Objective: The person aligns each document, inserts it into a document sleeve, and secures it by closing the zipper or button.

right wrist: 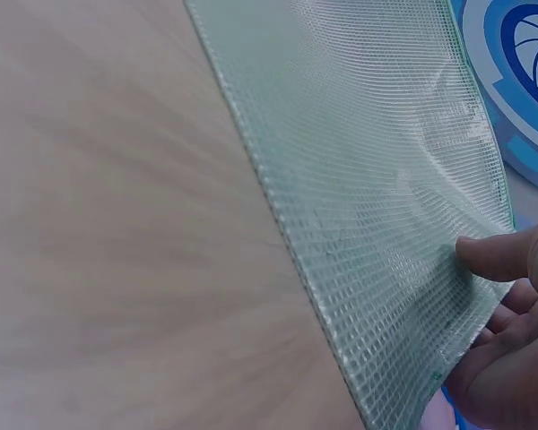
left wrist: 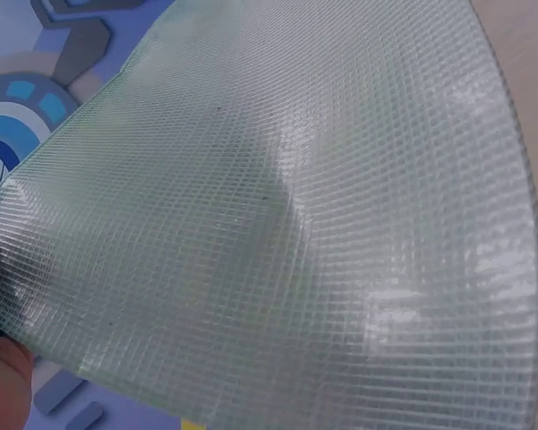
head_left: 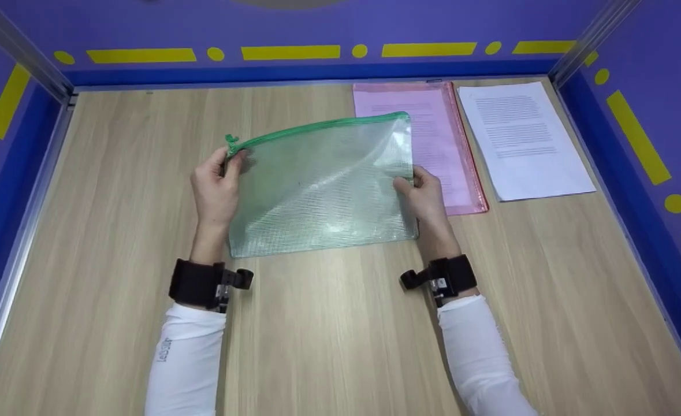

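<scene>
A clear green mesh zipper pouch [head_left: 323,185] is held up over the wooden table [head_left: 328,323], its green zipper edge on top. My left hand [head_left: 218,185] pinches its upper left corner by the zipper pull [head_left: 231,140]. My right hand [head_left: 424,193] pinches the pouch's right edge, thumb on the front. In the left wrist view the pouch [left wrist: 287,224] fills the frame, with a bit of my hand at the lower left. In the right wrist view my thumb [right wrist: 502,255] presses the pouch [right wrist: 377,179] near its edge.
A pink zipper pouch [head_left: 438,138] with a printed sheet inside lies at the back right. Beside it lies a white printed sheet [head_left: 522,138]. Purple walls with yellow marks enclose the table on three sides.
</scene>
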The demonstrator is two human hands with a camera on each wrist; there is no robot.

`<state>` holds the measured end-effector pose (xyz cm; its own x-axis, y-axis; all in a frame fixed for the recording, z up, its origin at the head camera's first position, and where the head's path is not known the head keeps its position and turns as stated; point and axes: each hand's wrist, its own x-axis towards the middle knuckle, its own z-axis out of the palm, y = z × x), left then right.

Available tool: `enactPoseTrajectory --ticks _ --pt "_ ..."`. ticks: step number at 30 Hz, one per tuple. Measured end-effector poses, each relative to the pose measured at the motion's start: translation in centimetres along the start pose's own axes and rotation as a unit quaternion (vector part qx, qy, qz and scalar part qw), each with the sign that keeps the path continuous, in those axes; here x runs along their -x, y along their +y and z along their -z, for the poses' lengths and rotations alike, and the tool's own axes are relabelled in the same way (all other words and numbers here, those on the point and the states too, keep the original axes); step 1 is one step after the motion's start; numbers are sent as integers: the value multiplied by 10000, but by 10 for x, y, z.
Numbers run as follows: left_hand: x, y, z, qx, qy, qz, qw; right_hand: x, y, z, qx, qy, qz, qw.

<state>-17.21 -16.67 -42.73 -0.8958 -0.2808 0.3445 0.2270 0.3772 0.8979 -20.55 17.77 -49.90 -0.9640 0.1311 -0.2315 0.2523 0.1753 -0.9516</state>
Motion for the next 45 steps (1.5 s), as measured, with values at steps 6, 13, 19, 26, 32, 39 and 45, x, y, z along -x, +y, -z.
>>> enactPoseTrajectory --ticks 6,13,19,26,32,39,45 --pt "0 5 -3 -93 439 -251 9987 1 -2 4 -409 82 -32 9991" --pt "4 8 -12 -660 407 -1166 9901 12 -11 3 263 54 654 9975" --pt "13 11 -26 -1169 -35 -1958 9736 19 -17 -12 658 -706 1084 9894" --pt "25 15 -39 -1628 -566 -2138 9615 23 -15 -24 1155 -1369 1031 9784" --pt "36 12 -51 -2012 -958 -2289 9476 30 -15 -33 1417 -1710 1153 9682" --pt "46 4 -62 -2201 -1468 -2141 9403 36 -15 -43 1583 -1935 1282 9597" --pt "51 1 -64 -2336 -1701 -1977 9367 40 -16 -50 1484 -2092 1475 9552"
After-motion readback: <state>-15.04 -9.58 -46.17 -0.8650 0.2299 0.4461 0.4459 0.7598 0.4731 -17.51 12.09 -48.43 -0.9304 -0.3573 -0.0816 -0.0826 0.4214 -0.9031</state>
